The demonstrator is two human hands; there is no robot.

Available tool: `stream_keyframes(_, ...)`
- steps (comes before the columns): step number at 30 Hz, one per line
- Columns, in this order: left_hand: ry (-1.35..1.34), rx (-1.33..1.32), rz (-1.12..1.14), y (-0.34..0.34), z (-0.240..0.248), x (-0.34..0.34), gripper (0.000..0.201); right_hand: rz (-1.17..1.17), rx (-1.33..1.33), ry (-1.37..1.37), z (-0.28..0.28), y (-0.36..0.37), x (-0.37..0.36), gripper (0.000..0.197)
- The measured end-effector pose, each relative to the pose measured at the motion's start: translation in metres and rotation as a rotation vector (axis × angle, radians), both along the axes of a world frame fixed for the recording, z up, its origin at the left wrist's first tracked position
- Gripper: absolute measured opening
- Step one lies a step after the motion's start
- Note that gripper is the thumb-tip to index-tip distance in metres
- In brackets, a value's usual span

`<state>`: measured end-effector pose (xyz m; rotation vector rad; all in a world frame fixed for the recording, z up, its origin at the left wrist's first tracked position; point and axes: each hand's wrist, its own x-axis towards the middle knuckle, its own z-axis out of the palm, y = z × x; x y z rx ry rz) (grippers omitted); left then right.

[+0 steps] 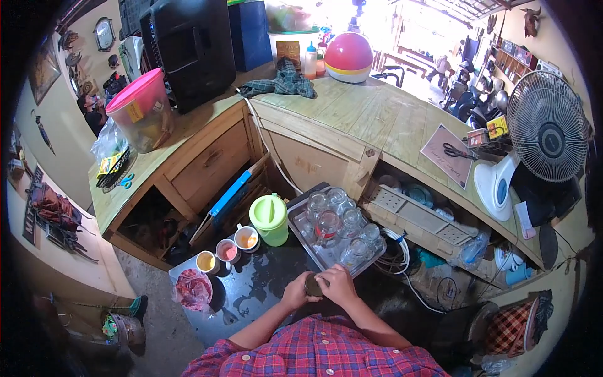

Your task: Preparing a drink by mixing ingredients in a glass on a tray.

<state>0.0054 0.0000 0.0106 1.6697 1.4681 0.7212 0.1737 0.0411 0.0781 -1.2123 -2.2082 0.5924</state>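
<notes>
My left hand (296, 291) is closed around the side of a round, dark olive-brown object (313, 285), seen from above; its kind cannot be made out. Against its other side my right hand (338, 286) is closed too, fingers bent over its edge. Both hands are at the near edge of a dark, wet table (264, 289). Just beyond them lies a metal tray (363, 266) crowded with several clear glass mugs (328, 224). To the left stand a lime-green lidded pitcher (269, 217) and three cups with coloured contents: a white cup (247, 238), a pinkish cup (228, 251) and a yellow-filled cup (208, 262).
A plastic bag with dark red contents (193, 289) lies at the table's left end. Wooden counters (370, 119) wrap around ahead, with open shelves (421, 217) beneath. A white cable (411, 286) hangs to the right. On the right counter stand a fan (549, 135) and scissors (458, 151).
</notes>
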Motion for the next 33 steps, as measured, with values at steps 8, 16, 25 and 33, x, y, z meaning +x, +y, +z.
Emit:
stream_keyframes(8,-0.013,-0.001,0.012,0.000,0.003,0.001,0.082,-0.025,0.103,0.033,-0.001,-0.002,-0.003,0.009)
stream_keyframes(16,-0.021,0.052,0.004,0.000,-0.009,0.000,0.084,-0.046,0.089,-0.080,-0.003,-0.003,-0.001,0.011)
stream_keyframes(25,0.004,0.023,0.011,-0.001,-0.005,0.000,0.088,-0.039,0.090,-0.113,-0.005,-0.001,0.000,0.013)
stream_keyframes(33,0.019,0.017,0.006,-0.001,0.001,0.001,0.089,-0.019,0.018,-0.235,-0.005,-0.001,0.000,0.013)
